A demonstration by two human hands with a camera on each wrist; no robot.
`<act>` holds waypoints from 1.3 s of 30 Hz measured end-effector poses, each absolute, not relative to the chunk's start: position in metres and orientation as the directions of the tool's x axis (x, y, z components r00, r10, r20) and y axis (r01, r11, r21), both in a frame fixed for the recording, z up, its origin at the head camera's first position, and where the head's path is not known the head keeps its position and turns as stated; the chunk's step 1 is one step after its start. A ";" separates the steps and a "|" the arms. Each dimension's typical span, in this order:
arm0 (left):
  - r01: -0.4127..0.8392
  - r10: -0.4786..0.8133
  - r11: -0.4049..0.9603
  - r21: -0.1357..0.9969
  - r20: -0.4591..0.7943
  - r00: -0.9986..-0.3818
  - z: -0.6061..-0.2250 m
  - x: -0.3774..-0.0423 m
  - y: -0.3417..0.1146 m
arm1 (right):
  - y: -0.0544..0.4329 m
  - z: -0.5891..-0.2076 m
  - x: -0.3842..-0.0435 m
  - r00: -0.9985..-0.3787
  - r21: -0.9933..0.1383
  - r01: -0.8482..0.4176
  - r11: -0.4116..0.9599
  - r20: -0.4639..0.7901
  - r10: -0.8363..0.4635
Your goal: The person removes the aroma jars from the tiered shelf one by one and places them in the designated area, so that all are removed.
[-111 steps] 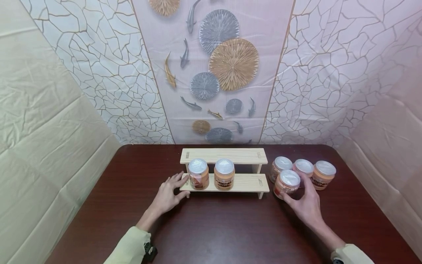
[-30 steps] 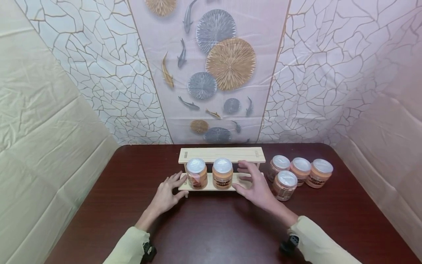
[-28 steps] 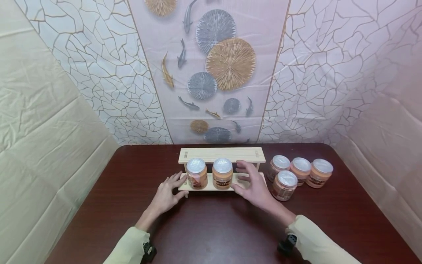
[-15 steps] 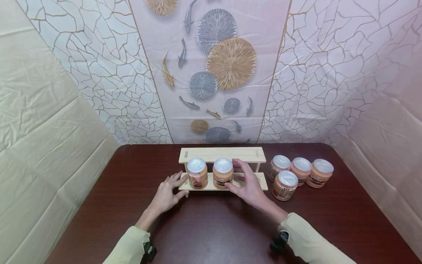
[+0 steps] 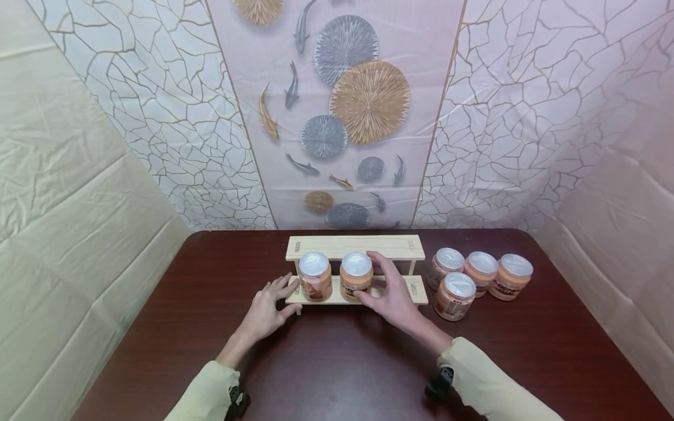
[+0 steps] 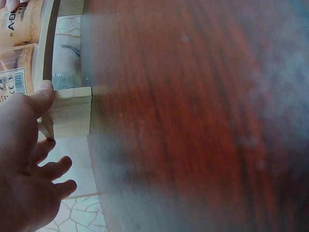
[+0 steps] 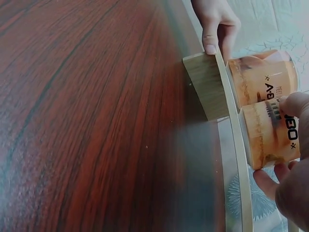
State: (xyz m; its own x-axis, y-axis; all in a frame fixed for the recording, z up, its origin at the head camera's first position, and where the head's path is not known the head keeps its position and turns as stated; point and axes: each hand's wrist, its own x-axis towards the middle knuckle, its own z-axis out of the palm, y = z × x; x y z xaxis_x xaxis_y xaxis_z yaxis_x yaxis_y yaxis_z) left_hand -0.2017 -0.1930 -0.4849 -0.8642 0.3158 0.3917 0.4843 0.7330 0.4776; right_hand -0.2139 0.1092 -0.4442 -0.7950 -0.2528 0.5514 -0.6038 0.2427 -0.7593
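Note:
A two-tier pale wooden shelf rack (image 5: 358, 248) stands on the table. On its lower tier, two orange jars with clear ridged lids stand upright side by side, a left jar (image 5: 315, 286) and a right jar (image 5: 350, 279). My right hand (image 5: 394, 299) holds the right jar from its right side, thumb in front and fingers behind. In the right wrist view, part of that jar's label (image 7: 291, 128) shows beside the thumb. My left hand (image 5: 265, 310) grips the lower tier's left end; the left wrist view shows the thumb on its edge near the leg (image 6: 72, 113).
Several more jars stand close together right of the rack, the nearest jar (image 5: 454, 298) in front of the others. The dark reddish table (image 5: 337, 362) meets a patterned cloth backdrop (image 5: 210, 146) behind, with plain cloth walls on both sides.
My right hand let go of a jar on the table at the right, moved left to the rack, and took hold of the right jar there. My left hand has stayed in place.

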 end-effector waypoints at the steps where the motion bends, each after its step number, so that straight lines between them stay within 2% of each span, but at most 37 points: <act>1: 0.487 0.317 0.731 0.478 0.394 -0.863 -0.485 -0.202 -0.193 | 0.109 -0.445 -0.215 -0.798 -0.761 -0.599 0.247 0.546 -0.254; 7: 0.490 0.316 0.727 0.480 0.399 -0.861 -0.485 -0.202 -0.193 | 0.108 -0.449 -0.220 -0.797 -0.741 -0.603 0.295 0.544 -0.260; 39: 0.478 0.312 0.737 0.478 0.387 -0.868 -0.487 -0.203 -0.193 | 0.107 -0.448 -0.217 -0.786 -0.724 -0.619 0.304 0.568 -0.246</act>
State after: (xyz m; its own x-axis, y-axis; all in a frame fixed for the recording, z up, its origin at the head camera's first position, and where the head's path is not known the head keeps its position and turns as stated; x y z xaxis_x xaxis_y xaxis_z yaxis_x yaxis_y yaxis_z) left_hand -0.2025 -0.1933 -0.4867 -0.8675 0.3122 0.3872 0.4785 0.7365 0.4781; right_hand -0.2169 0.1074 -0.4477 -0.7856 -0.2457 0.5678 -0.6187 0.3039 -0.7245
